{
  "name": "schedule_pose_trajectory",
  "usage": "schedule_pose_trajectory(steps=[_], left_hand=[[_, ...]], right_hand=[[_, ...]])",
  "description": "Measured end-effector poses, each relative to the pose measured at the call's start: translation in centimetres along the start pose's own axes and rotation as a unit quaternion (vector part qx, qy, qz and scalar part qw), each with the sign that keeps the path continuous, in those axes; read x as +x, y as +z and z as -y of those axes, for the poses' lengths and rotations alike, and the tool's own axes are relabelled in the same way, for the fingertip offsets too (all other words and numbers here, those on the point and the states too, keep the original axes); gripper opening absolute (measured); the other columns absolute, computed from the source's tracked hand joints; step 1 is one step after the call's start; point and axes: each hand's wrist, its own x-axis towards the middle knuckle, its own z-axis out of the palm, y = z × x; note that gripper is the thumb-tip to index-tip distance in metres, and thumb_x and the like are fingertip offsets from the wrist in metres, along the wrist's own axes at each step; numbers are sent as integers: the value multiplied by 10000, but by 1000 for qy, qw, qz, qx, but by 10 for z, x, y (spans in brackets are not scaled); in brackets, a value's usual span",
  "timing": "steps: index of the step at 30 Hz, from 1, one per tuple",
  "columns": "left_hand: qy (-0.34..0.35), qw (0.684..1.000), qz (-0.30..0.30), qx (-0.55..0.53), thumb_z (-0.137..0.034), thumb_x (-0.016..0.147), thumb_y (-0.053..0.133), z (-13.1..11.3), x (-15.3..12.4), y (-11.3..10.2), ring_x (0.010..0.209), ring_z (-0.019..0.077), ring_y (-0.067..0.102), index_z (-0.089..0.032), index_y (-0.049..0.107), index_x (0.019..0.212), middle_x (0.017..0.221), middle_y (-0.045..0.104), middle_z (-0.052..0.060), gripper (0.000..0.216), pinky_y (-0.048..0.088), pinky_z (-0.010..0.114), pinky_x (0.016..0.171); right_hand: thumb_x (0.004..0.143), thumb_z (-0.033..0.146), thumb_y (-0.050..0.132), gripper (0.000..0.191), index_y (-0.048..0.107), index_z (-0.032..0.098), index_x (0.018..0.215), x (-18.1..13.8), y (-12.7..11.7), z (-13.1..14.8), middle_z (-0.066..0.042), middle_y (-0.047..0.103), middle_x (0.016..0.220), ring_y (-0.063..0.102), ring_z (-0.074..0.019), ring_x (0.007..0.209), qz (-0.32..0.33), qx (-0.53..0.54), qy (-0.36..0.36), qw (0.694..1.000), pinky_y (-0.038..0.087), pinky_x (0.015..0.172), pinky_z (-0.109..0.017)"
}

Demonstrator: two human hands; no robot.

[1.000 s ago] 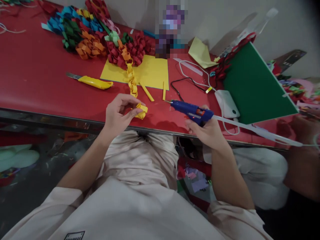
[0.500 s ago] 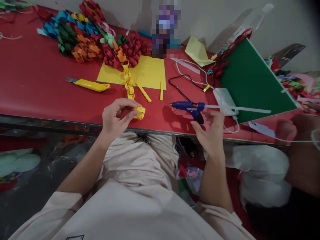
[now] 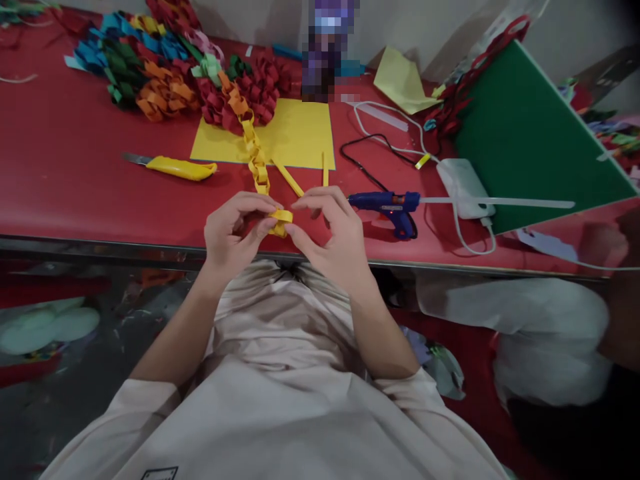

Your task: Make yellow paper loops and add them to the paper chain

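Note:
Between thumb and fingers, my left hand (image 3: 235, 230) pinches the yellow end loop of a paper chain (image 3: 256, 160). The chain runs back from it, turning from yellow to orange. Close to the loop's right side is my right hand (image 3: 330, 230), its thumb and fingers apart; the thumb tip is at the loop, and whether it touches I cannot tell. A blue hot glue gun (image 3: 387, 207) with a clear glue stick in its back lies on the table just right of that hand. Two yellow paper strips (image 3: 287, 177) lie beyond my hands.
Left on the red table (image 3: 75, 180) lies a yellow utility knife (image 3: 180, 168) with its blade out. Colourful paper chains (image 3: 167, 93) are heaped behind. Yellow paper (image 3: 295, 133), cables, a white adapter (image 3: 465, 187) and a green board (image 3: 530, 140) stretch rightward. Another person's leg (image 3: 540, 313) is at right.
My right hand has left the glue gun's side and come left to the yellow loop. The glue gun stays on the table. My left hand still pinches the loop. The view has shifted slightly.

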Motion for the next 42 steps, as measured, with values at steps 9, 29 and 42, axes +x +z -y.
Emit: schedule_pose_trajectory(steps=[9,29,42], left_hand=[[-22,999,-20,30,-304,913,745,0,1,-1,908,160,731,-256,744,999,976,758,35,99,603,278,780],[-9,992,50,115,-278,865,789,-9,1,-3,917,170,742,-291,808,941,1009,776,24,80,620,289,857],[-181,983,-20,24,-317,746,892,-17,5,-1,792,159,756,-236,671,986,838,757,-5,335,633,255,737]], right_hand=[[921,268,695,56,685,213,927,-1,0,-1,-34,720,937,605,-151,783,12,21,26,999,490,750,-292],[989,258,610,63,655,222,1012,1,-9,-9,-77,670,1055,624,-209,983,66,-29,-20,997,504,897,-354],[995,310,615,92,657,230,1012,-10,2,3,-84,651,1048,625,-192,911,-15,18,25,999,533,815,-338]])
